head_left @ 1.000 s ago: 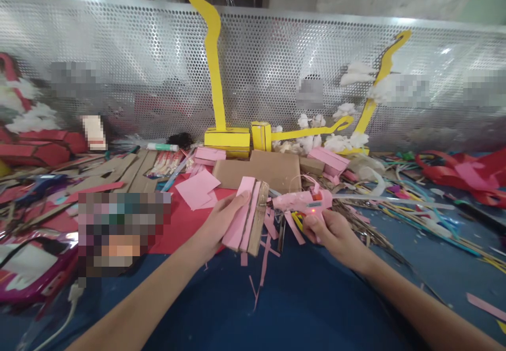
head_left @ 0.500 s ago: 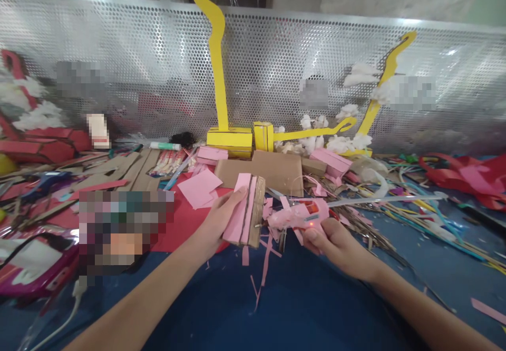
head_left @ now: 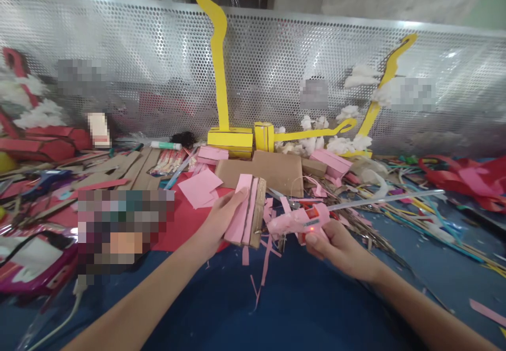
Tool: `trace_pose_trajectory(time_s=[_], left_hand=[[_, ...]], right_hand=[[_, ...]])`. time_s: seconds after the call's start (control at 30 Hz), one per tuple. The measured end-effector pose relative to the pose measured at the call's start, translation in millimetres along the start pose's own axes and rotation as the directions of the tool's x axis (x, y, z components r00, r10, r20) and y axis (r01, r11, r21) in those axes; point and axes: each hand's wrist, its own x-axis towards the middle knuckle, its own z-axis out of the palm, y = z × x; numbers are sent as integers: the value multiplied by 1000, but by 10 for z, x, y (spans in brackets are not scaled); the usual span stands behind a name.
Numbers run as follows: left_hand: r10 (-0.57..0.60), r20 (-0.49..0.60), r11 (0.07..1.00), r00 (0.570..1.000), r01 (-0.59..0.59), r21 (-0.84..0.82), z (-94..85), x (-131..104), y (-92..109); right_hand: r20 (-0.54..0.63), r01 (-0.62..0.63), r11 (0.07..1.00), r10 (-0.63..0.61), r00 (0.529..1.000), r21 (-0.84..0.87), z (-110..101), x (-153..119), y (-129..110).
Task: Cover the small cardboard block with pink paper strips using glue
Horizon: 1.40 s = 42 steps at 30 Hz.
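Observation:
In the head view my left hand (head_left: 222,216) grips a small cardboard box (head_left: 242,211) partly covered in pink paper, its bare brown side turned toward the right. My right hand (head_left: 336,245) is wrapped round a pink glue gun (head_left: 296,220) with a small red light lit. A long clear glue stick (head_left: 387,200) sticks out of the gun's back end. The nozzle points left at the bare cardboard side; whether it touches is too small to tell. Behind the box lie pink paper pieces (head_left: 200,187) on a red sheet (head_left: 184,224).
Two yellow hook-shaped paper models (head_left: 230,139) (head_left: 264,136) stand by a perforated metal panel (head_left: 158,77). A cardboard sheet (head_left: 276,169), scissors (head_left: 286,199) and scraps lie behind my hands. To the left is a purple object (head_left: 43,274) near a white cable (head_left: 65,322); red strips (head_left: 470,177) lie right.
The glue gun has tilted, its rear end a little higher, and its nozzle now sits slightly lower along the box's cardboard side. My left hand and the box have barely moved.

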Motion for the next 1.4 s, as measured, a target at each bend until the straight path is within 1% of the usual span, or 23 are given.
trace_pose_trajectory(time_s=[0.07,0.13,0.37,0.43,0.5,0.57,0.67,0.73,0.8,0.87,0.97,1.03,1.2,1.4], left_hand=[[2,-3,1000,1000,-2,-13,-4,2,-6],[-4,-7,1000,1000,4,-17,-1,-6,-5],[-11,-5,999,1000,12,32,19,-51,25],[-9,-5,999,1000,9,33,18,-52,25],[-4,7,1000,1000,4,22,20,-52,23],[-1,14,1000,1000,1,4,26,-52,22],[-2,-12,1000,1000,2,-11,32,-49,20],[-9,-28,1000,1000,9,-4,28,-44,19],[-20,-25,1000,999,21,6,19,-39,18],[-31,-9,999,999,32,10,10,-37,17],[-34,12,999,999,33,8,3,-45,21],[-43,16,999,999,43,11,5,-56,28],[-82,17,997,997,82,11,10,-78,41],[-65,-22,998,998,65,-17,37,-88,64]], right_hand=[[9,-5,1000,5,1000,-14,6,-1,-6],[-7,-12,999,12,1000,-30,4,3,-15],[-145,-27,995,13,989,-95,-16,34,-25],[-163,-20,994,3,987,-103,-17,33,-19],[-145,-9,995,-6,989,-98,-15,23,-18],[-91,-3,997,-4,996,-82,-11,5,-23],[7,-7,999,7,1000,-43,-3,-18,-27],[19,-21,999,22,1000,-43,-2,-22,-19],[-38,-33,997,31,999,-65,-7,-13,-4],[-125,-35,996,25,992,-80,-16,8,10],[-249,-37,998,23,968,-52,-21,50,18],[-292,-32,999,24,956,-23,-17,76,10],[-317,-17,1000,19,948,8,-2,106,-21],[-296,-35,998,18,955,-53,-15,75,6]])
